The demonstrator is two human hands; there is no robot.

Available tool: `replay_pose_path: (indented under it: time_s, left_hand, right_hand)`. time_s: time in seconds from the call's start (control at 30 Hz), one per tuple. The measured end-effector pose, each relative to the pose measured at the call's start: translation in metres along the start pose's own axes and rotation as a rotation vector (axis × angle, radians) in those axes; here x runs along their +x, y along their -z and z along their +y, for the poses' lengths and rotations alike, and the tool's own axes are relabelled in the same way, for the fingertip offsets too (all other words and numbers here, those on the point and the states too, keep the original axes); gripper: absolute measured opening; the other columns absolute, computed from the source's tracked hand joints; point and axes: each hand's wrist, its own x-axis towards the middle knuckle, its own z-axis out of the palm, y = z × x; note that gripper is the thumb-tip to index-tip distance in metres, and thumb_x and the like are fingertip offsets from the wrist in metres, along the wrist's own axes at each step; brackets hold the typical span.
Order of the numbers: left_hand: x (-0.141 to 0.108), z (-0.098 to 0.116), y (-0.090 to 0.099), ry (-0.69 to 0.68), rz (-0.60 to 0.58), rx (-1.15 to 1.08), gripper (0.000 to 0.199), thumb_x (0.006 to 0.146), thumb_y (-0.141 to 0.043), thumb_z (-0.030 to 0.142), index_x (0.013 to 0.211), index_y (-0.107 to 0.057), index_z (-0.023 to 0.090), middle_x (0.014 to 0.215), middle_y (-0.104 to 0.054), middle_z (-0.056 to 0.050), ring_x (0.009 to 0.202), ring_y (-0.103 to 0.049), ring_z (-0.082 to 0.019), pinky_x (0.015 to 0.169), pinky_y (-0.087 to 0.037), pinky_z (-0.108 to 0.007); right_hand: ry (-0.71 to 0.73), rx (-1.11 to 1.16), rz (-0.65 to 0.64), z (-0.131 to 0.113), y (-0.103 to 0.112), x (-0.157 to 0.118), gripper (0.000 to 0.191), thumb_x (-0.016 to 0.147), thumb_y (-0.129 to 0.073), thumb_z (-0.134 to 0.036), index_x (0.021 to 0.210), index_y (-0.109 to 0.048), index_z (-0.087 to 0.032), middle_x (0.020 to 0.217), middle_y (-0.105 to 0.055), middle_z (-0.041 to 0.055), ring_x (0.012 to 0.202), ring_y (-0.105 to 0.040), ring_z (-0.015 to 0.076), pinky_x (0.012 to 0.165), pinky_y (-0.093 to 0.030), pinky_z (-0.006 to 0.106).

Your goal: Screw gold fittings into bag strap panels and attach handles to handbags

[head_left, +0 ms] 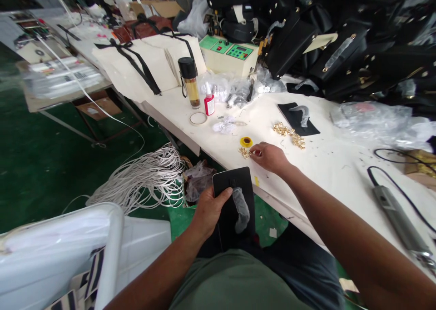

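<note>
While gripping the black panel (pixel 226 217) at its edge with the left hand (pixel 206 210), thumb over the front near the plastic-wrapped handle (pixel 241 210), reaches with the right hand (pixel 271 157) to the small gold pieces (pixel 243 153) just on the near side of the yellow ring (pixel 241 142). Has the right fingertips drawn in, nearly closed; cannot tell if pinching a piece. Holds the panel nearer the body than the yellow ring, over the lap by the edge of the white desk (pixel 340 164). To the right of the ring, shows more gold pieces (pixel 281 129) beside and partly on a second panel (pixel 309 129); well beyond those on the right, a grey tool (pixel 397 214) with a black cord. To the ring's left and farther back, shows a thin hoop (pixel 198 123), a red bottle (pixel 209 103) and a black-lidded drink bottle (pixel 191 80).
</note>
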Motion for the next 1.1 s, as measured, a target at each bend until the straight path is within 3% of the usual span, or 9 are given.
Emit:
replay_pose_path:
  time_s: [0.4, 0.5, 0.57, 0.63, 0.7, 0.83, 1.1]
  left_hand:
    - [-0.001, 0.003, 0.000, 0.002, -0.006, -0.009, 0.042, 0.076, -0.089, 0.043, 0.108, -0.081, 0.017, 0.099, -0.083, -0.006, 0.092, -0.076, -0.024, 0.089, -0.059, -0.033]
    - [-0.001, 0.003, 0.001, -0.031, 0.003, -0.001, 0.041, 0.077, -0.088, 0.043, 0.108, -0.081, 0.018, 0.100, -0.083, -0.005, 0.093, -0.076, -0.023, 0.087, -0.058, -0.032]
    - [-0.002, 0.004, 0.001, -0.064, 0.010, 0.022, 0.040, 0.077, -0.087, 0.043, 0.108, -0.081, 0.018, 0.102, -0.083, -0.005, 0.094, -0.075, -0.023, 0.087, -0.058, -0.031]
    - [-0.004, 0.007, -0.001, -0.089, 0.008, 0.070, 0.039, 0.078, -0.086, 0.044, 0.107, -0.082, 0.018, 0.101, -0.083, -0.004, 0.091, -0.075, -0.022, 0.085, -0.058, -0.030]
    - [-0.008, 0.011, -0.005, -0.122, 0.005, 0.158, 0.037, 0.081, -0.084, 0.044, 0.107, -0.082, 0.017, 0.098, -0.083, -0.003, 0.086, -0.074, -0.021, 0.081, -0.058, -0.030]
    - [-0.018, 0.023, -0.014, -0.238, 0.021, 0.387, 0.031, 0.086, -0.078, 0.041, 0.104, -0.082, 0.016, 0.092, -0.082, -0.001, 0.083, -0.072, -0.019, 0.076, -0.057, -0.027]
    - [-0.037, 0.030, -0.024, -0.473, 0.052, 0.608, 0.019, 0.091, -0.073, 0.031, 0.101, -0.081, 0.017, 0.090, -0.081, 0.000, 0.077, -0.071, -0.015, 0.074, -0.056, -0.024]
  right_hand:
    - [0.031, 0.062, 0.064, 0.004, 0.011, -0.009, 0.013, 0.092, -0.067, -0.028, 0.090, -0.078, -0.024, 0.100, -0.077, 0.0046, 0.086, -0.067, 0.0202, 0.073, -0.045, 0.030]
    - [-0.007, 0.166, 0.150, -0.010, 0.017, -0.037, 0.022, 0.099, -0.061, -0.036, 0.095, -0.076, -0.020, 0.096, -0.076, 0.0058, 0.082, -0.068, 0.0192, 0.073, -0.048, 0.030]
    - [-0.021, 0.371, 0.237, -0.029, 0.018, -0.066, 0.028, 0.101, -0.060, -0.043, 0.096, -0.074, -0.020, 0.088, -0.075, 0.0044, 0.074, -0.066, 0.0175, 0.069, -0.050, 0.029]
    - [0.027, 0.585, 0.311, -0.053, 0.016, -0.096, 0.024, 0.099, -0.067, -0.043, 0.092, -0.074, -0.021, 0.085, -0.074, 0.0022, 0.072, -0.066, 0.0162, 0.068, -0.051, 0.029]
    - [0.111, 0.663, 0.371, -0.074, 0.011, -0.119, 0.015, 0.098, -0.069, -0.035, 0.090, -0.073, -0.023, 0.087, -0.074, 0.0015, 0.075, -0.067, 0.0157, 0.071, -0.053, 0.029]
    - [0.175, 0.628, 0.475, -0.094, 0.000, -0.139, 0.008, 0.099, -0.068, -0.024, 0.092, -0.073, -0.024, 0.089, -0.075, 0.0021, 0.081, -0.070, 0.0160, 0.074, -0.056, 0.030]
    - [0.262, 0.451, 0.590, -0.087, 0.004, -0.150, 0.006, 0.098, -0.069, -0.019, 0.099, -0.074, -0.021, 0.092, -0.078, 0.0058, 0.081, -0.073, 0.0170, 0.074, -0.059, 0.031]
